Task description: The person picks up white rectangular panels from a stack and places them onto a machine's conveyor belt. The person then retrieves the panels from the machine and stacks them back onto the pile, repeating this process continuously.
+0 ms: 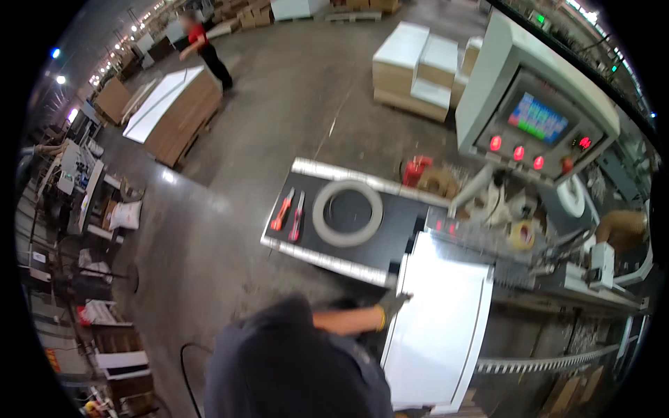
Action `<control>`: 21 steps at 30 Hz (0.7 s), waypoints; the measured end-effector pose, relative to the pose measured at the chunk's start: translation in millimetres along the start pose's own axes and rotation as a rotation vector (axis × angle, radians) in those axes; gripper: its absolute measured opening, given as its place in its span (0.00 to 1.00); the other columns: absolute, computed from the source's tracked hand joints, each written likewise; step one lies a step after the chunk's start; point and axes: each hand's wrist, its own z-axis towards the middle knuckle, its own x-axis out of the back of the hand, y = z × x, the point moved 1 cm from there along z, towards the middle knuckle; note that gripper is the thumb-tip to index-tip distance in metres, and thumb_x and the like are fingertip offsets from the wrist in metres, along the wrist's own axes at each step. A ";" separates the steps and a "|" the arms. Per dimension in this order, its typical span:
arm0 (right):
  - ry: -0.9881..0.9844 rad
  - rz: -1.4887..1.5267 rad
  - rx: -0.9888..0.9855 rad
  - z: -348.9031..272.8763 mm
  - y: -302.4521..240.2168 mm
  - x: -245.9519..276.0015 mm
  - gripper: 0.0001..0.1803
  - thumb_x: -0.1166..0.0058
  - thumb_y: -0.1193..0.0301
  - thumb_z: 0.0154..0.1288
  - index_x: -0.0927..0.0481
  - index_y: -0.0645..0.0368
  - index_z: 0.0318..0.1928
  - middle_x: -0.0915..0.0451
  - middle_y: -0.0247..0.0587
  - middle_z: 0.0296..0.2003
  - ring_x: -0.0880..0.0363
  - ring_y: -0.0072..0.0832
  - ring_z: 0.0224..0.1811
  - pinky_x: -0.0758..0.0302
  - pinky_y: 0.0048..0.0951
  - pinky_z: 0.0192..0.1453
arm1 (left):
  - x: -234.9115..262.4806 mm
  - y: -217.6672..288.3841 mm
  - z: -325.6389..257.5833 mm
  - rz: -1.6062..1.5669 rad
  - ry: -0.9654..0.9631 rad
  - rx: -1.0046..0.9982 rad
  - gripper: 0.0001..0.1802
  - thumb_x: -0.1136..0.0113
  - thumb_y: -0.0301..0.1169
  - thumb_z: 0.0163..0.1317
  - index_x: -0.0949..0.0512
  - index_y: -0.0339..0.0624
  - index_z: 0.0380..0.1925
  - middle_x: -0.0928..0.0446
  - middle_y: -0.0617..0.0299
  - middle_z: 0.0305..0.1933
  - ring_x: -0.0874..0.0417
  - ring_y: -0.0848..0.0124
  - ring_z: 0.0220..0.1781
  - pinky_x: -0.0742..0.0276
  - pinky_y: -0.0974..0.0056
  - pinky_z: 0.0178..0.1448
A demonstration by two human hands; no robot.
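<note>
White rectangular panel [439, 327] lies face up at the right of the worktable [383, 252], its upper end set against the machine bed [481, 242] and its lower end reaching toward the bottom edge of the view. A thin dark line runs parallel to its right edge. The left hand [393, 306], in a dark glove with a yellow cuff, is positioned at the panel's left edge, with fingertips over the upper face; whether the fingers are clamped on the edge or only rest against it cannot be determined. The right hand is outside the view. The worktable has a black top with pale borders. A flat grey ring [319, 214] lies on it near the middle. Left of the ring, an orange-handled cutter [281, 212] and a red-handled tool [296, 221] lie side by side, apart from each other. Above the machine bed stands a control box [482, 87] with a lit colour screen [538, 118] and red illuminated buttons [518, 152]. A roll of tape [521, 235] sits beside the bed. In the background, a person in a red top [198, 40] stands next to a board stack [182, 111].
</note>
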 end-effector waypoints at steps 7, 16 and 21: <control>-0.003 0.008 0.002 4.7 -4.1 1.0 0.39 0.62 0.40 0.75 0.27 0.63 0.64 0.25 0.46 0.62 0.26 0.43 0.62 0.30 0.46 0.69 | 18.7 -27.3 48.8 0.270 -0.017 0.156 0.41 0.34 0.53 0.63 0.30 0.26 0.61 0.22 0.47 0.61 0.22 0.60 0.61 0.30 0.59 0.66; -0.018 0.158 0.092 23.0 -28.4 8.2 0.27 0.57 0.47 0.76 0.21 0.57 0.52 0.19 0.41 0.50 0.21 0.34 0.52 0.24 0.41 0.63 | -1.8 -17.4 48.4 -0.206 0.047 0.396 0.28 0.30 0.46 0.60 0.25 0.43 0.55 0.19 0.56 0.50 0.17 0.60 0.49 0.19 0.51 0.55; 0.161 0.149 -0.002 20.1 -37.4 -2.3 0.26 0.50 0.43 0.72 0.22 0.55 0.44 0.20 0.39 0.45 0.24 0.33 0.52 0.28 0.38 0.63 | -20.4 -0.5 55.6 -0.001 0.105 0.423 0.40 0.32 0.54 0.59 0.30 0.40 0.64 0.26 0.50 0.61 0.25 0.57 0.60 0.26 0.49 0.61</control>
